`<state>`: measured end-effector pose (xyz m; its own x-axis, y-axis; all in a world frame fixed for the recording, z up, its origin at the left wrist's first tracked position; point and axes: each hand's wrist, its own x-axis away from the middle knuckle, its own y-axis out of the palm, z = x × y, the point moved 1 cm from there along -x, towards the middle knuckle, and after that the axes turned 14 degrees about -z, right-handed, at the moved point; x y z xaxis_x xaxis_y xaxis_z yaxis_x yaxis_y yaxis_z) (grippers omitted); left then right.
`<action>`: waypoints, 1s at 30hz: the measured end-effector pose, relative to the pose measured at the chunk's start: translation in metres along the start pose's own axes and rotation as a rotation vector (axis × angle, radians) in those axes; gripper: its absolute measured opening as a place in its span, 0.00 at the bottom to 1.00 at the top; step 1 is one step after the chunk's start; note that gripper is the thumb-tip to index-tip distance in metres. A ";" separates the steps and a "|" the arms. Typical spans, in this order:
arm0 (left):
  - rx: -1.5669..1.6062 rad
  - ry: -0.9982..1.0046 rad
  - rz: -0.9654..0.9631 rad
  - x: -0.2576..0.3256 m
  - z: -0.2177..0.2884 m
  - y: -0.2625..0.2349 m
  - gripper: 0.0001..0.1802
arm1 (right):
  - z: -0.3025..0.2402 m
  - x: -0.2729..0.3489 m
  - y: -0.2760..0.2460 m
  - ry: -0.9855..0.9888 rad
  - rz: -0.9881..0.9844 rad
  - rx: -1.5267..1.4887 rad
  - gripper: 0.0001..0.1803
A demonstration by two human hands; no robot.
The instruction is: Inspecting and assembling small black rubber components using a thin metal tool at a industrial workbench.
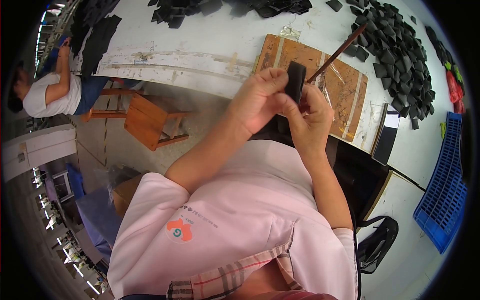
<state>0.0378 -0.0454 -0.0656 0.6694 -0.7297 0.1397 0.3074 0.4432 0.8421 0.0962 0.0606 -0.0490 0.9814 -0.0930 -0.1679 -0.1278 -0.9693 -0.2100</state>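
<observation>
Both my hands are raised over the near edge of a white table, closed on one black fabric piece [296,80], which looks like a folded strip. My left hand [262,95] pinches it from the left, thumb and fingers together. My right hand [314,117] grips its lower right part; some of its fingers are hidden. A thin brown stick [340,52] slants up and right from beside my right hand's fingers; whether that hand holds it cannot be told. Below the hands lies a brown wooden board [350,85] with stains and strips of clear tape.
A large pile of black folded pieces [400,65] covers the table's right side. More black pieces [175,12] lie along the far edge. A dark phone-like slab [386,132] sits right of the board. Beyond are a blue plastic crate [440,185], a wooden stool [150,120] and a seated person [50,92].
</observation>
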 end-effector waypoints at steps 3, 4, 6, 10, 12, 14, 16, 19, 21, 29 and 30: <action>-0.164 0.046 0.124 0.002 -0.004 0.021 0.09 | -0.012 -0.002 -0.012 -0.097 0.093 0.449 0.11; -0.360 0.103 0.200 0.004 -0.003 0.024 0.10 | -0.013 -0.001 -0.015 -0.098 0.092 0.456 0.11; -0.420 0.186 0.181 0.006 0.001 0.029 0.09 | -0.013 0.000 -0.020 -0.140 0.135 0.608 0.10; -0.670 0.164 0.079 0.007 0.011 0.038 0.08 | -0.013 0.001 -0.022 -0.239 0.123 0.842 0.09; -0.731 0.140 0.079 0.003 0.013 0.038 0.08 | -0.014 0.000 -0.022 -0.271 0.100 0.906 0.09; -0.741 0.108 0.073 -0.001 0.013 0.037 0.06 | -0.013 0.000 -0.025 -0.296 0.091 0.977 0.10; -0.728 0.094 0.052 -0.004 0.015 0.031 0.05 | -0.012 0.001 -0.027 -0.274 0.039 1.119 0.09; -0.754 0.083 0.031 -0.004 0.016 0.027 0.03 | -0.016 0.005 -0.031 -0.083 -0.007 0.626 0.12; -1.015 0.158 0.032 -0.002 0.018 0.034 0.03 | -0.021 0.005 -0.032 0.004 0.033 0.295 0.16; -1.440 0.553 0.097 -0.009 -0.003 0.050 0.02 | -0.032 -0.004 -0.037 -0.191 0.125 0.650 0.04; -1.438 0.558 0.089 -0.011 -0.003 0.051 0.02 | -0.029 -0.005 -0.037 -0.223 0.141 0.648 0.05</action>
<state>0.0485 -0.0133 -0.0260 0.7785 -0.5391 -0.3214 0.4050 0.8227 -0.3990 0.0997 0.0899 -0.0124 0.9053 -0.0918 -0.4147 -0.3793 -0.6141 -0.6921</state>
